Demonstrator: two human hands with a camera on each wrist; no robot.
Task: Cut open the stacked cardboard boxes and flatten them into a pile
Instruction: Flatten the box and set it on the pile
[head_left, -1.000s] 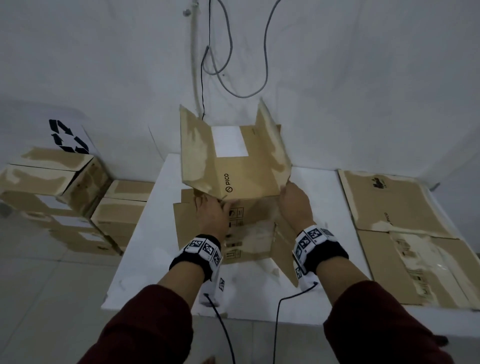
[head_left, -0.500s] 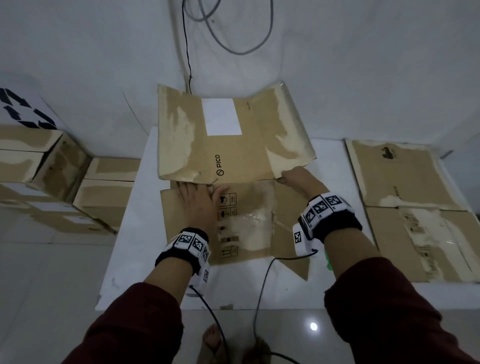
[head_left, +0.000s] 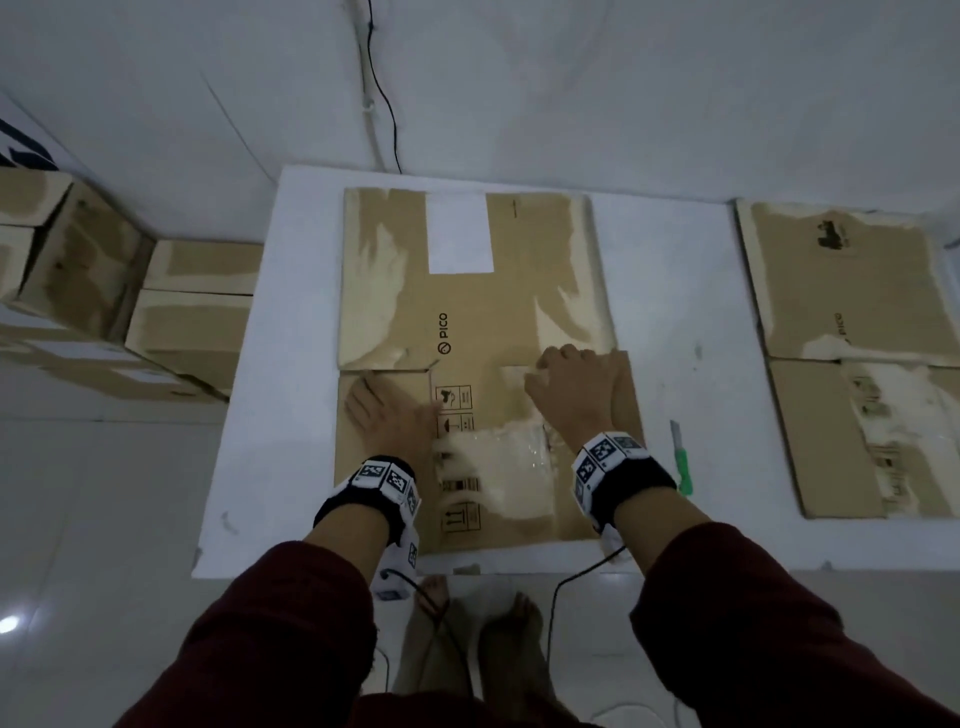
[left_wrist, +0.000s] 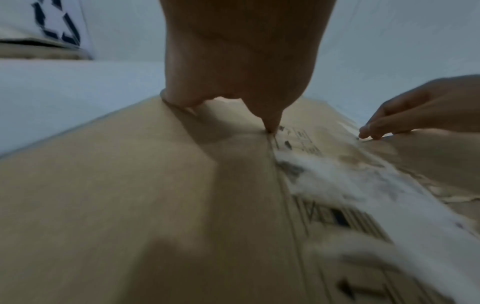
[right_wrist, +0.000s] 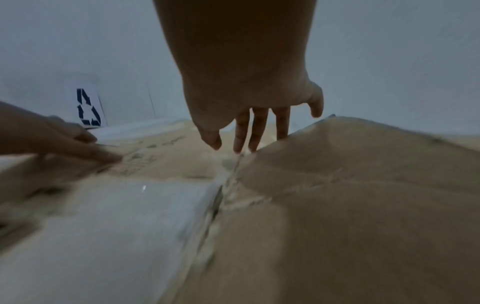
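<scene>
Both hands, left hand (head_left: 395, 415) and right hand (head_left: 569, 392), pressed flattened box (head_left: 467, 312) with fingers straight; cardboard judged light, stiff, springy; grip edges.

We see bare white table (head_left: 675, 312) on both sides of the flattened box (head_left: 467, 312) where a hand could pass; the strip to its left is the narrower. On the right strip a green-handled cutter (head_left: 683, 462) lies just beside the box's near corner. Farther right, a pile of flattened cardboard (head_left: 852, 322) covers the table's end. Closed boxes (head_left: 104, 291) stand on the floor to the left, below table height.
</scene>
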